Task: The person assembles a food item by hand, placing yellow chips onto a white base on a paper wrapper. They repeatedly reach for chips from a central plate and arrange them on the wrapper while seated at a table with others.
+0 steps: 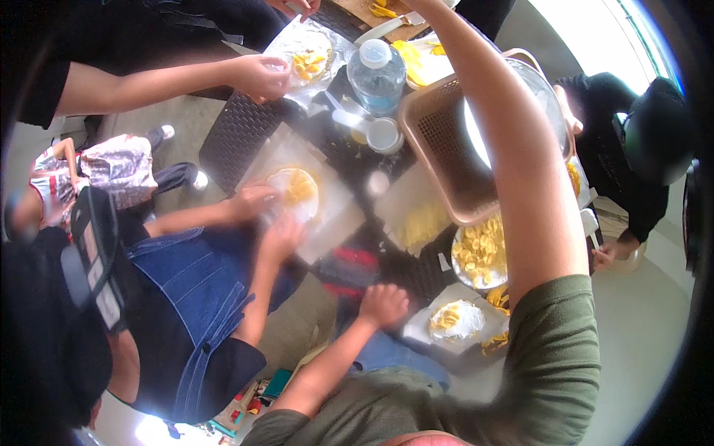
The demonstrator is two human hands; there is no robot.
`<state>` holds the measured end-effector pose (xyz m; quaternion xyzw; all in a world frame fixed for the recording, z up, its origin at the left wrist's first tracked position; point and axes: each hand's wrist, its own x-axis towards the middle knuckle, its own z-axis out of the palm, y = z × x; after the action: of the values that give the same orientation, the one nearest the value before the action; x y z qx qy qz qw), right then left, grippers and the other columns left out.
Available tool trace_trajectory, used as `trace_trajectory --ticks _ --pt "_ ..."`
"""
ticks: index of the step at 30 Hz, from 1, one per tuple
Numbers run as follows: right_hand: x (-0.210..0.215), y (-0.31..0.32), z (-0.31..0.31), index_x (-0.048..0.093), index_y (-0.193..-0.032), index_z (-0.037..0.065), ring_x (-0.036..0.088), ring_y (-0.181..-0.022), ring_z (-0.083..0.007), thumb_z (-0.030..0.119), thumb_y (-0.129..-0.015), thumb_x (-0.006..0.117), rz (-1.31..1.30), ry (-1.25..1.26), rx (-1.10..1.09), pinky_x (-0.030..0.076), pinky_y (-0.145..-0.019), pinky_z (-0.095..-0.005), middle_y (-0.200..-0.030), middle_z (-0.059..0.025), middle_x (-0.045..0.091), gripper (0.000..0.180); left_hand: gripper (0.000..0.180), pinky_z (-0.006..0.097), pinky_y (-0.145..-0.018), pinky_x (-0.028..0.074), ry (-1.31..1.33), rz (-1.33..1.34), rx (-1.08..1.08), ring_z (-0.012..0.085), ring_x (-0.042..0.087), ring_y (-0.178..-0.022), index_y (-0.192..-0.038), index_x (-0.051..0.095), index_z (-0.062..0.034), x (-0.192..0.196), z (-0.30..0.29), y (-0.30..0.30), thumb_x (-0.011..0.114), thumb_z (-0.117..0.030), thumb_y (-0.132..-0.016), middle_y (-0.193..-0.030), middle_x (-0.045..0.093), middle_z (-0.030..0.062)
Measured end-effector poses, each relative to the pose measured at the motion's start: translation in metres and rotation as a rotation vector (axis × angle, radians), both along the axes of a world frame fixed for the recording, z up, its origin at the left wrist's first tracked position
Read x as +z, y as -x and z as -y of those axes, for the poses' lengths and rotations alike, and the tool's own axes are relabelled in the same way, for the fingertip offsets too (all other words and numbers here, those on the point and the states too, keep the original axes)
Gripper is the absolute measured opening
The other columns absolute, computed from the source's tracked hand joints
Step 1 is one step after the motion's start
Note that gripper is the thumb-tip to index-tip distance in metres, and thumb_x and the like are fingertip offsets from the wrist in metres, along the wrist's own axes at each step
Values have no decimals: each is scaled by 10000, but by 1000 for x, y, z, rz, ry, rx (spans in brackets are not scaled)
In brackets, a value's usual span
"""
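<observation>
My left hand [384, 305] rests by the near edge of the dark table, its fingers curled; whether anything is inside them is hidden. Just to its right, a small white cream-covered cake [467, 321] with yellow fruit slices on top lies on a pale sheet. A white bowl of yellow slices [480, 251] stands beyond that cake. My right arm [532, 178] stretches up across the right side of the view, over the brown plastic basket [425, 123]. It passes out at the top edge, so my right hand is out of sight.
At left, a co-worker's hands [274, 217] work over another round cake [299, 195]. Another person's hand [264, 78] is near yellow slices on foil [311, 63]. A large water bottle [377, 78] and white cup [384, 136] stand mid-table. A person in black [632, 156] is at right.
</observation>
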<state>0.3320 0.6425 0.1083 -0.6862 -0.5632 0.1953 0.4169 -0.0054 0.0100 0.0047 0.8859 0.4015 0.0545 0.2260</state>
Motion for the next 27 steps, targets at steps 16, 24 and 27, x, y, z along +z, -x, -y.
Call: trace_trajectory --ticks 16,24,27 --pt "143 12 450 821 -1030 -18 563 -722 -49 318 -1038 758 -321 -235 -191 451 -640 -259 -764 38 700 342 245 544 -866 435 -195 -86 74 357 580 -1030 -1067 622 -188 -5 2 -14 663 -392 -938 -1058 611 95" --pt "77 54 791 829 -1105 -9 588 -808 -90 313 -1008 793 -568 267 -394 453 -693 -286 -948 -30 750 338 225 502 -910 435 -360 -75 46 321 573 -1065 -1095 609 -161 -6 15 -16 625 -372 -1017 -1078 588 82" --pt "40 53 856 831 -1108 -3 569 -833 -93 319 -1005 790 -497 343 -368 432 -718 -273 -917 -21 697 341 221 507 -914 437 -368 -77 67 328 580 -1071 -1105 604 -157 -10 19 -16 619 -364 -1027 -1096 582 78"
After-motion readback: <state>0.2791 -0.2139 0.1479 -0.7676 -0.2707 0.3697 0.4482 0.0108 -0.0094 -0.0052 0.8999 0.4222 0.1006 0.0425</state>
